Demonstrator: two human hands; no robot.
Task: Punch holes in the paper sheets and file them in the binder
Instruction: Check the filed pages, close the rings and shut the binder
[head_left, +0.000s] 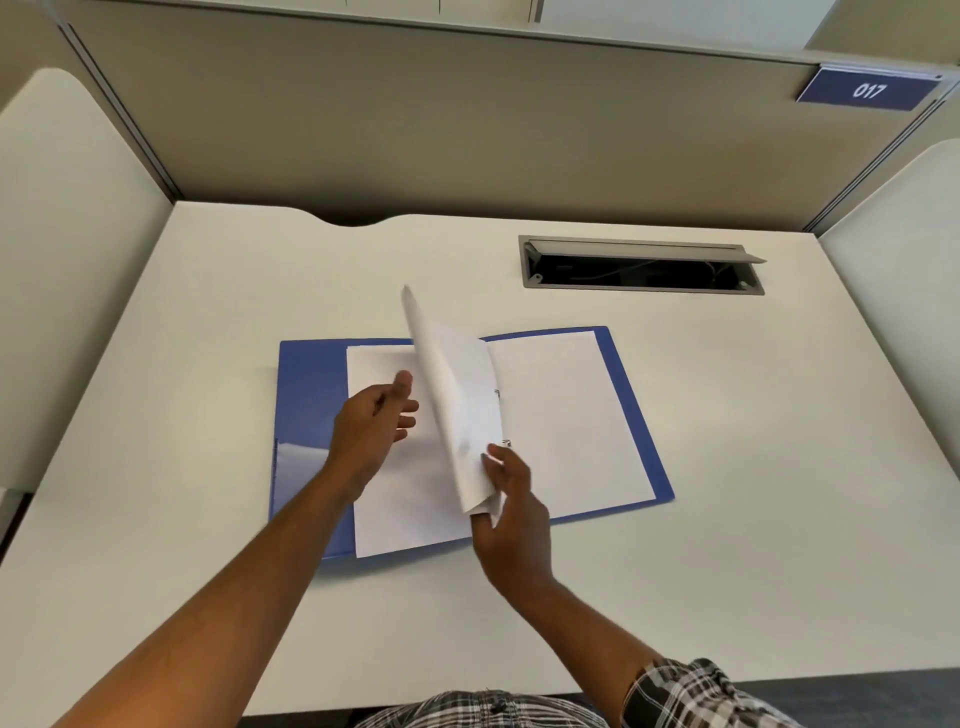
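Note:
A blue binder (306, 395) lies open and flat in the middle of the white desk. White sheets lie on both halves: one stack on the left (400, 509), one on the right (566, 415). A sheaf of white paper (457, 400) stands up on edge over the spine, beside the metal rings (500, 397). My right hand (511, 499) pinches the sheaf's near lower corner. My left hand (376, 423) hovers over the left stack just left of the standing sheaf, fingers loosely spread and holding nothing. No hole punch is in view.
A grey cable slot (641, 265) with its flap raised is cut into the desk (779, 441) at the back right. Beige partition walls close in the back and both sides. A blue sign reading 017 (868, 91) hangs at the upper right.

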